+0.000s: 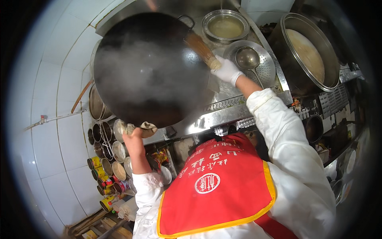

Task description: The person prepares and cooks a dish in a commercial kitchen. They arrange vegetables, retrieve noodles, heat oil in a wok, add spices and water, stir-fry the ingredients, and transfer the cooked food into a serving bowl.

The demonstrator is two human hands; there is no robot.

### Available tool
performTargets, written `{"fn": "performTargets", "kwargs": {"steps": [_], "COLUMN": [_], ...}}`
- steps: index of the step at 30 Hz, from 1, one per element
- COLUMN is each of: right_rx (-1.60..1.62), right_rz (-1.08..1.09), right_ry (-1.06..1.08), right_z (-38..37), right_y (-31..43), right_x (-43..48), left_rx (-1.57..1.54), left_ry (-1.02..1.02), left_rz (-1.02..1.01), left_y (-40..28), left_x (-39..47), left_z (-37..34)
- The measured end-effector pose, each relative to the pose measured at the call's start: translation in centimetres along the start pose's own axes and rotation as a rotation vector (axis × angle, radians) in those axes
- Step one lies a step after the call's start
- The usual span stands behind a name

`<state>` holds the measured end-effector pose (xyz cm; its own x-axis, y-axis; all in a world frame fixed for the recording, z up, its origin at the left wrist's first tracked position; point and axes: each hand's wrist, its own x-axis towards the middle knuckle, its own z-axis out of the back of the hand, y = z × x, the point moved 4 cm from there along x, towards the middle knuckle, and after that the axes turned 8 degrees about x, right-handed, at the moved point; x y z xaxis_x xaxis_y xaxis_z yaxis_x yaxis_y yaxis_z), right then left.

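Steam rises in a large black wok [134, 98], which is tilted up in front of me. My left hand [135, 140] grips its near rim through a folded cloth [147, 129]. In my right hand [226, 70], which wears a white glove, is the bound end of a bamboo wok brush [200, 49]. The brush's bristles point up and left, over the wok's right edge by its loop handle [187, 21]. Whether the bristles touch the wok, I cannot tell. Right of this hand, a metal ladle [247, 58] lies in a perforated strainer [268, 67].
Behind the strainer stands a metal basin [226, 27] of yellowish liquid, with a thin stream falling in. A deep stockpot [333, 68] is at the right. Bowls and opened cans [95, 162] crowd the left side beside the tiled wall [47, 143]. The steel counter edge [220, 115] runs before me.
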<state>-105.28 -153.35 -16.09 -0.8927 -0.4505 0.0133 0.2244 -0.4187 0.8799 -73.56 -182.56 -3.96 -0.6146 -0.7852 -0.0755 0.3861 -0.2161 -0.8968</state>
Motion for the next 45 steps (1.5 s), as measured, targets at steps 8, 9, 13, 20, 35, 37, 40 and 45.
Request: {"fn": "performTargets", "kwargs": {"steps": [8,9,13,20,35,37,40,45], "right_rx": [0.084,0.010,-0.292,-0.412,-0.372,-0.312,-0.292,-0.250], "right_rz": [-0.270,-0.354,-0.443,-0.125,-0.751,-0.784,-0.788,-0.745], "right_ry": [-0.158,-0.103,0.030,-0.107,-0.134,-0.108,-0.098,-0.116], "right_z": [-4.9,-5.3,-5.8,2.0,9.6,9.4,8.9,7.7], "right_y": [-5.6,-6.6,-8.4,-4.3,-6.7,-7.1,-7.9,-9.0], "right_x": [-11.2,-12.3,-14.5,-16.6,-27.7,-27.8,-27.7,-28.0], "left_rx": [-0.499,-0.591,-0.683,-0.714,-0.622,-0.605,-0.575,-0.535], "left_ry": [0.142,0.176,0.251,0.155,0.519,0.588,0.552,0.523], "left_rz": [0.490,0.463,0.411,0.394,0.404,0.370,0.370,0.355], "left_y": [10.2,10.3,11.5,14.4,21.8,21.7,20.9,15.6], "left_x": [5.9,6.1,6.1,7.8,14.2,14.0,13.5,10.7], "left_z": [2.5,2.1,-2.7,-12.2,-16.5,-16.5,-16.5,-15.8]}}
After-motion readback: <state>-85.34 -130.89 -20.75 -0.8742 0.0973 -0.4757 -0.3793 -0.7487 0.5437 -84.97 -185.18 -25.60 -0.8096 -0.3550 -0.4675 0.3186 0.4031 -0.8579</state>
